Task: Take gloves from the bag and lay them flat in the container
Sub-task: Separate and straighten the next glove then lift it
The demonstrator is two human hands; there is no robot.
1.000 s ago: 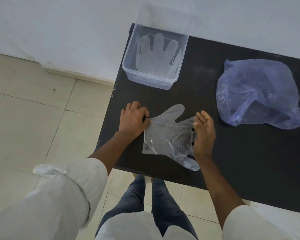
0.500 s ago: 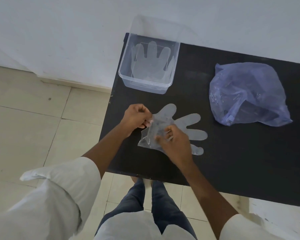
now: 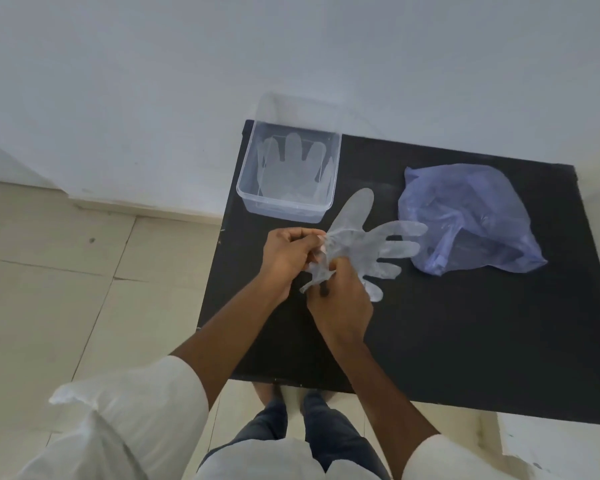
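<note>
Both hands, left hand (image 3: 286,252) and right hand (image 3: 340,306), are pinching the cuff of a thin clear plastic glove (image 3: 364,242), apparently lifted above the black table (image 3: 465,341), near the clear plastic container (image 3: 281,211); it is looking featherlight, floppy and clingy, so the cuff edges are probably serving best.

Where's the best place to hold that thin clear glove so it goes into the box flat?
Probably by the cuff, from the near side, as both hands do: the glove has its fingers pointing away, free to lie flat in the box.
</note>
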